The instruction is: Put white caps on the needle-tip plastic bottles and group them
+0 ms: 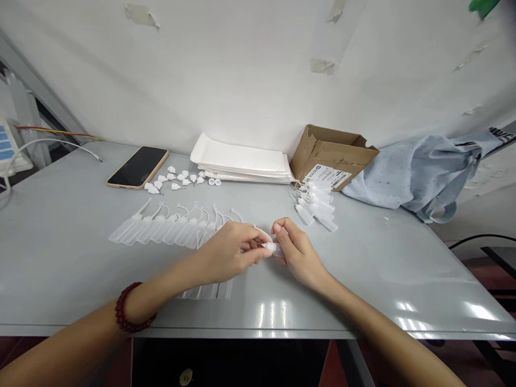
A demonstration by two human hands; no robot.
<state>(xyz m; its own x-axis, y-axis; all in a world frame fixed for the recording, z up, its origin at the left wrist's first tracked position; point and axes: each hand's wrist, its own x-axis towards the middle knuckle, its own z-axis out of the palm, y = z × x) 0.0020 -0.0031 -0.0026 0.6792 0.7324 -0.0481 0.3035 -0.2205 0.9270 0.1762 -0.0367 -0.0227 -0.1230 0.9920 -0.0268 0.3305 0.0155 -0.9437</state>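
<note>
Between my hands, above the grey table, is a small translucent squeeze bottle (pixel 278 249) with a white top, lying roughly sideways. My right hand (pixel 300 252) is closed round the bottle's body. The fingers of my left hand (pixel 231 250) pinch at its white nozzle end, and part of that grip is hidden. Under and beyond my left forearm lies a row of similar flat bottles (pixel 149 228) with thin bent white tubes at their tops. To the right of my hands is a loose pile of bottles with thin tips (pixel 316 204).
Several loose white caps (pixel 183 176) lie near a phone (pixel 139 166) at the back left. A stack of white padded envelopes (pixel 244 156) and an open cardboard box (pixel 332 156) stand against the wall. Light blue cloth (pixel 407 172) lies at the right; a white cable (pixel 60 141) reaches in from the left.
</note>
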